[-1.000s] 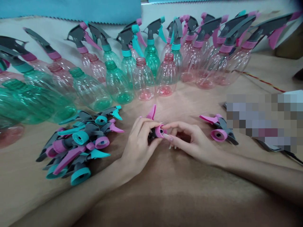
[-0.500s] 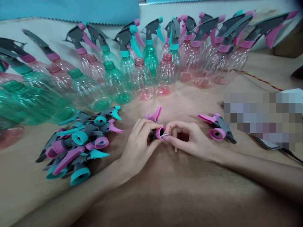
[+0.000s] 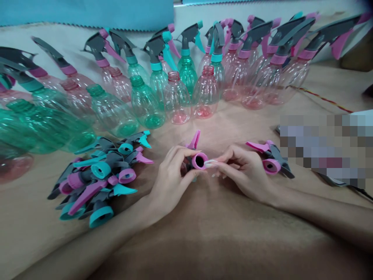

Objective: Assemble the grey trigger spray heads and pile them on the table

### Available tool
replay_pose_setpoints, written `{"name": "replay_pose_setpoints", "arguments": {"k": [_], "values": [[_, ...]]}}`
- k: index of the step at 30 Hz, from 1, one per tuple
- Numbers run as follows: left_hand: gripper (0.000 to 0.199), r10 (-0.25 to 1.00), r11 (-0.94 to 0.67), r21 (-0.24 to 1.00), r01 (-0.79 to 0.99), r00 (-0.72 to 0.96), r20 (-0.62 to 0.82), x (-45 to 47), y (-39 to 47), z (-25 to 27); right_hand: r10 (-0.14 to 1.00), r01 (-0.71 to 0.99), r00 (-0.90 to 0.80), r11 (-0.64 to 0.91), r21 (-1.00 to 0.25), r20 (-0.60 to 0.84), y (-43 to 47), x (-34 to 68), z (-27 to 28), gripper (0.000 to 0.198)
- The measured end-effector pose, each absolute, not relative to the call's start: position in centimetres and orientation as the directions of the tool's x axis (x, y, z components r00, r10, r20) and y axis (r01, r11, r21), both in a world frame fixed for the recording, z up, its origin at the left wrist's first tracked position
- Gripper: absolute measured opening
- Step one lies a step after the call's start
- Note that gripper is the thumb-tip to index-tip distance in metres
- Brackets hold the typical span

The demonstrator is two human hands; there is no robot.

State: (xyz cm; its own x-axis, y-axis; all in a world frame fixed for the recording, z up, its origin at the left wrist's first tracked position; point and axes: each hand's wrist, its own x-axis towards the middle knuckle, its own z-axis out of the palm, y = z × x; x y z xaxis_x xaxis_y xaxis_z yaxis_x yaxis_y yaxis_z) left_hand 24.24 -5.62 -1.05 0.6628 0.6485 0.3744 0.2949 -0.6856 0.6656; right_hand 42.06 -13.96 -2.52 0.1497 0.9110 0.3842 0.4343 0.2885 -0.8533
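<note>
My left hand (image 3: pixel 171 171) is closed round a grey and pink trigger spray head (image 3: pixel 199 161). Its pink collar opens toward me, and the inside looks dark. Close to the collar's right edge, my right hand (image 3: pixel 243 169) pinches a thin whitish tube (image 3: pixel 211 163), blurred by motion. Whether the tube touches the collar I cannot tell. A loose pink-and-grey spray head (image 3: pixel 271 166) lies to the right of my right hand. Left of my left hand is a pile of spray heads (image 3: pixel 100 171) with turquoise and pink collars.
Behind my hands stand several uncapped bottles, among them a pink one (image 3: pixel 205 95) and a green one (image 3: pixel 147 105). Bottles with spray heads fitted (image 3: pixel 260 77) line the back by the wall. A red-yellow twisted cord (image 3: pixel 326 99) and a blurred-out object (image 3: pixel 323 151) lie at right.
My right hand has drawn back slightly to the right with the tube, whose end was at the collar's mouth. The collar now faces me more squarely. The view has shifted slightly.
</note>
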Motion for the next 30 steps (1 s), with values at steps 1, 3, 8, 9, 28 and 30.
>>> {"name": "replay_pose_setpoints", "arguments": {"k": [1, 3, 8, 9, 28, 30], "values": [[0.021, 0.674, -0.666, 0.68, 0.307, 0.64, 0.37, 24.2, -5.5, -1.1, 0.868, 0.534, 0.17, 0.317, -0.784, 0.467, -13.8, 42.3, -2.5, 0.014], [0.022, 0.729, -0.618, 0.715, 0.328, 0.579, 0.365, 24.2, -5.4, -1.3, 0.785, 0.735, 0.14, 0.326, -0.595, 0.603, -13.2, 42.9, -2.4, 0.016], [0.023, 0.826, -0.508, 0.799, 0.323, 0.446, 0.345, 24.2, -5.0, -1.6, 0.84, 0.909, -0.103, 0.297, -0.292, 0.532, -11.9, 43.9, -2.3, 0.017], [0.023, 0.832, -0.498, 0.804, 0.323, 0.438, 0.34, 24.2, -5.0, -1.7, 0.853, 0.915, -0.12, 0.294, -0.277, 0.507, -11.9, 43.9, -2.3, 0.018], [0.021, 0.811, -0.5, 0.815, 0.293, 0.491, 0.32, 24.3, -5.0, -1.5, 0.969, 0.828, -0.055, 0.179, -0.532, 0.239, -11.4, 43.8, -2.5, 0.025], [0.021, 0.804, -0.502, 0.815, 0.289, 0.503, 0.317, 24.3, -4.9, -1.5, 0.978, 0.811, -0.043, 0.153, -0.564, 0.203, -11.2, 43.9, -2.2, 0.021]]}}
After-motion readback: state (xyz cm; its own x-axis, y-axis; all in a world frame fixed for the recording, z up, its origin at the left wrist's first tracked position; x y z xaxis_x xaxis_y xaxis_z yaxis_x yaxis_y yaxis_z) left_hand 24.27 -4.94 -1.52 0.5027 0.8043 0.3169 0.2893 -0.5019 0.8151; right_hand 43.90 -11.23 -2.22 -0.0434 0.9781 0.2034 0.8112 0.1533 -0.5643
